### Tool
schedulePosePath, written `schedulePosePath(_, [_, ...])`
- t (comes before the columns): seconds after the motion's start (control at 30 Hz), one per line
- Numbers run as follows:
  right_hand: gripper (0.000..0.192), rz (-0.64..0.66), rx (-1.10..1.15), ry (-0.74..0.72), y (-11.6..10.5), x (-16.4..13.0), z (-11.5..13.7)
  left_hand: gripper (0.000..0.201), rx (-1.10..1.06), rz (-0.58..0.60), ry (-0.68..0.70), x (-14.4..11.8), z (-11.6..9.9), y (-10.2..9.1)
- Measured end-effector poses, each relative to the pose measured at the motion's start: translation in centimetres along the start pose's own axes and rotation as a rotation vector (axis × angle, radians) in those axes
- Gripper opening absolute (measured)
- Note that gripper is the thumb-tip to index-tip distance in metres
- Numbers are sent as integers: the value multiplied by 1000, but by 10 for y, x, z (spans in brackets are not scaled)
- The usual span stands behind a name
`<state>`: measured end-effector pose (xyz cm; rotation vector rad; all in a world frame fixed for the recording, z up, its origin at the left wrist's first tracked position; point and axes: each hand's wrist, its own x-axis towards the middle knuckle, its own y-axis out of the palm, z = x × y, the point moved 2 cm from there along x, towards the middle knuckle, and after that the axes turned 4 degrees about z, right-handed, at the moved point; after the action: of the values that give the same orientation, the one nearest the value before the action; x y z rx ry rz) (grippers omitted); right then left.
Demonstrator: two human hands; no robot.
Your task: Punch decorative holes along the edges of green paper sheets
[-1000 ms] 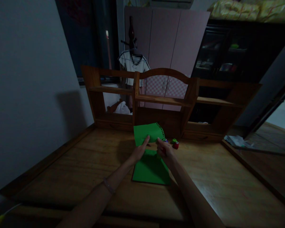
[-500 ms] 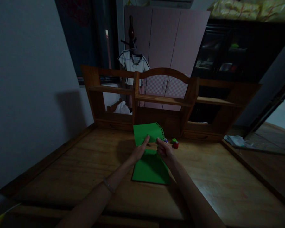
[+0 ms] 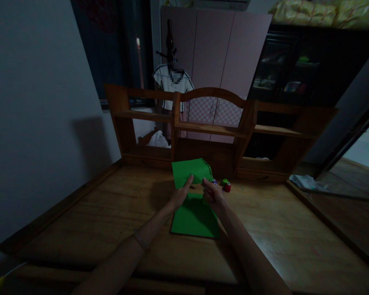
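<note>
In the head view a green sheet of paper (image 3: 187, 170) is held upright above the desk, with a row of dark holes along its curved right edge. My left hand (image 3: 182, 193) is closed on the sheet's lower edge, thumb lying on the near face. My right hand (image 3: 213, 191) has its fingers curled, with thumb and forefinger pinched at the sheet's lower right corner. Dim light hides whether anything else is in that pinch. Below both hands a green rectangular pad or sheet (image 3: 195, 223) with a dark lower edge lies flat on the wooden desk (image 3: 119, 209).
Behind my right hand stand small toy-like things with eyes: a purple one (image 3: 214, 181), a green one (image 3: 225, 181) and a red one (image 3: 227, 187). A wooden shelf unit (image 3: 210, 129) borders the desk's far side. A wall (image 3: 43, 123) rises at the left.
The sheet has shifted very slightly to the left. Both hands keep nearly the same places and the same grip.
</note>
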<state>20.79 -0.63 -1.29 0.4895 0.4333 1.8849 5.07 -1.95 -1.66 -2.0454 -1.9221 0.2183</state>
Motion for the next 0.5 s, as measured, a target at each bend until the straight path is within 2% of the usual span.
schedulePosePath(0.17, [31, -22, -48, -26, -1, 1, 2, 45, -75, -95, 72, -5, -2, -3])
schedulePosePath(0.3, [35, -142, -135, -2, -8, 3, 3, 38, -102, -166, 84, 1, 1, -5])
schedulePosePath(0.37, [41, -242, -201, -41, -16, 5, 3, 44, -149, -154, 8, 12, 10, -4])
schedulePosePath(0.43, [44, -320, -238, -128, -26, 6, 5, 54, -230, -62, -111, 24, 24, -1])
schedulePosePath(0.5, [43, -372, -234, -204, -36, 7, 6, 53, -261, -11, -238, 34, 39, 3])
